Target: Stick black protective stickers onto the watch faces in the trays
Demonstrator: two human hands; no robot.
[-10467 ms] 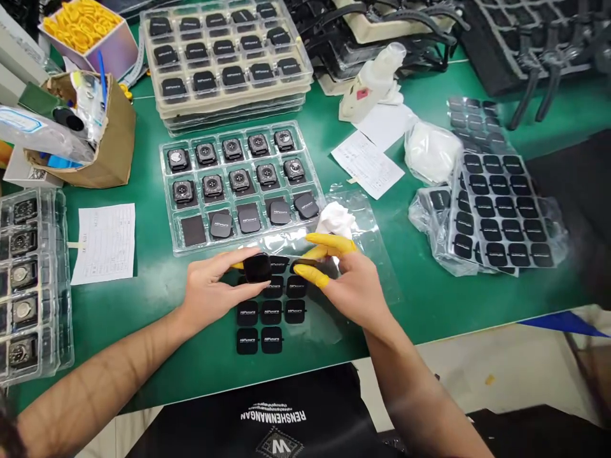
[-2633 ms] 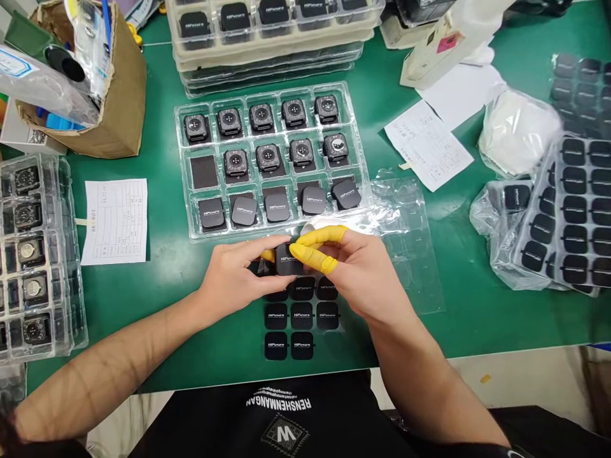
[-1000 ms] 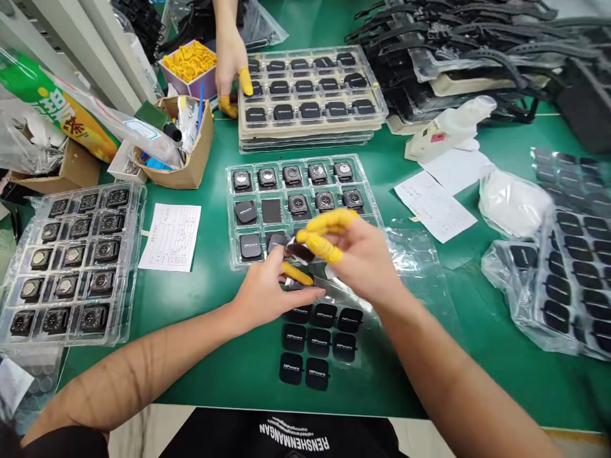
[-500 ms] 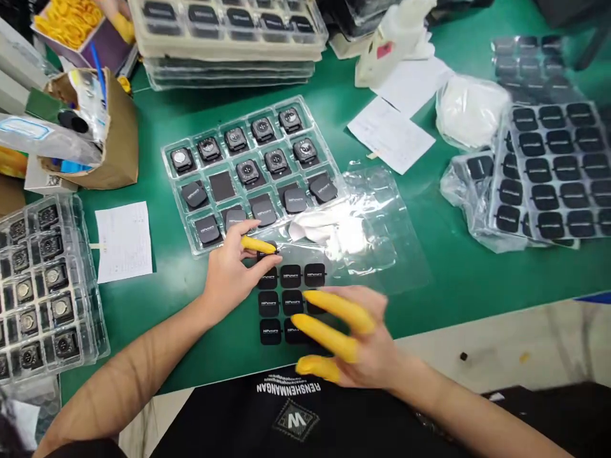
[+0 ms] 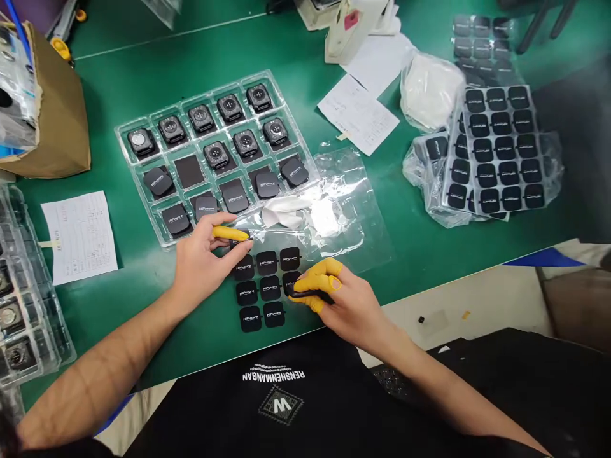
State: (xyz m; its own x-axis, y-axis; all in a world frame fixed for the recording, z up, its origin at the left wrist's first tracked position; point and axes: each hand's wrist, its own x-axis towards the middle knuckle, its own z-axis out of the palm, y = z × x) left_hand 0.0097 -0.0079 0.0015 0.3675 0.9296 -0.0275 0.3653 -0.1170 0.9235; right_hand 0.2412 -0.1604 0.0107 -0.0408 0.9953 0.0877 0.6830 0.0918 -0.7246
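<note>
A clear sheet carries rows of black square stickers [image 5: 270, 288] printed "HiFuture" in white. My left hand [image 5: 205, 257], a yellow finger cot on one finger, is closed in a pinch at the sheet's upper left corner, on a sticker there. My right hand [image 5: 344, 299], with several yellow finger cots, pinches a thin black sticker [image 5: 308, 293] seen nearly edge-on, just above the right side of the sheet. Behind the hands, a clear tray [image 5: 128, 152] holds black watch bodies [image 5: 217, 154] in some compartments and black square pieces [image 5: 176, 219] in others.
A clear plastic sheet [image 5: 367, 235] and a crumpled white strip [image 5: 284, 213] lie right of the tray. Sticker sheets [image 5: 506, 149] are stacked at the right beside a white bag [image 5: 429, 89]. Left are a cardboard box [image 5: 60, 108], paper [image 5: 79, 235] and another watch tray [image 5: 41, 318].
My right hand's spread fingers have closed on a black sticker, and the bottom row's right-hand spot now shows bare. My left hand keeps its pinch. The whole view has shifted.
</note>
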